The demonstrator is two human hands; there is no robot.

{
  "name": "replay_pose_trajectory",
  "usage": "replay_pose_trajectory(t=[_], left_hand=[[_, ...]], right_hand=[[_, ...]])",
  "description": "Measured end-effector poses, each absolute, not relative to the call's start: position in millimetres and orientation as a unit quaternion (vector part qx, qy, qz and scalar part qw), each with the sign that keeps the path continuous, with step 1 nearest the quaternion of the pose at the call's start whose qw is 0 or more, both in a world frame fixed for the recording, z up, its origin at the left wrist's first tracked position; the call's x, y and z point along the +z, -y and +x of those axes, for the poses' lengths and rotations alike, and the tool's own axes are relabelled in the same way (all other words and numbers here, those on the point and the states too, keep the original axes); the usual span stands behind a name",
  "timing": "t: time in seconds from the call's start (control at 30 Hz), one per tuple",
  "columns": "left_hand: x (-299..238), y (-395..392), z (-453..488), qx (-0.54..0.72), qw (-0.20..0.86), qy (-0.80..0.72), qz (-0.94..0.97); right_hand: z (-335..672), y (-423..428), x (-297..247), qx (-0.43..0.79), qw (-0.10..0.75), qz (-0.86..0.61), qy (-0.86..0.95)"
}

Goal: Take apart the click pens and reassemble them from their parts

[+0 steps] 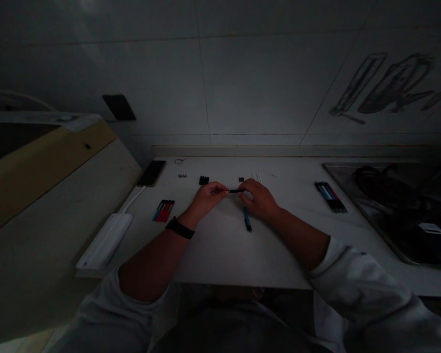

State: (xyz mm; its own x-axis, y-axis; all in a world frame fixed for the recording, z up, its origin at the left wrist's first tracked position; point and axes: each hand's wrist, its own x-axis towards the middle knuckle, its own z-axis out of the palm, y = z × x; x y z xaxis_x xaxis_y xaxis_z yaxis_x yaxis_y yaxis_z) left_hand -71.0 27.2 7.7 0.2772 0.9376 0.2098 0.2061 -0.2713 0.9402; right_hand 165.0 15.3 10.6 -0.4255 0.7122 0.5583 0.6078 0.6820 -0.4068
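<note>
Over the middle of the white counter, both hands hold a short, dark pen part (235,190) level between them. My left hand (207,197), with a black band on its wrist, pinches the left end. The fingers of my right hand (260,200) are closed on the right end. Its exact kind is hard to make out in the dim light. Just below my right hand lies a blue and black pen barrel (247,219). Behind the hands are several small black pieces (204,180), another small dark piece (241,179) and thin white sticks (257,177).
Blue and red pen pieces (164,211) lie at left, with small metallic pieces (183,175) farther back. A phone (152,173) and a white power strip (106,240) sit at the left edge. Several pens (330,197) lie near the sink (367,215) on the right.
</note>
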Motion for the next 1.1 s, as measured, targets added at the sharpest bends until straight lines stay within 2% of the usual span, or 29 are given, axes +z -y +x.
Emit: replay_pose_trajectory(t=[0.17, 0.27, 0.47, 0.7, 0.77, 0.93, 1.1], left_hand=[[8, -22, -71, 0.362, 0.288, -0.409, 0.787], [10, -20, -69, 0.338, 0.238, -0.394, 0.821], [12, -22, -69, 0.321, 0.223, -0.394, 0.832], [13, -22, -71, 0.343, 0.214, -0.428, 0.808], [13, -22, -71, 0.353, 0.211, -0.434, 0.801], [13, -22, -71, 0.356, 0.214, -0.434, 0.799], [12, -22, -71, 0.350, 0.212, -0.437, 0.801]], right_hand=[[165, -15, 10, 0.059, 0.335, -0.387, 0.857], [164, -14, 10, 0.058, 0.313, -0.363, 0.876], [161, -12, 9, 0.069, 0.323, -0.342, 0.880], [181, -30, 7, 0.027, 0.410, -0.473, 0.779], [191, -39, 4, 0.003, 0.379, -0.505, 0.776], [203, -51, -6, -0.019, 0.239, -0.556, 0.796], [196, -52, -16, -0.039, 0.188, -0.566, 0.802]])
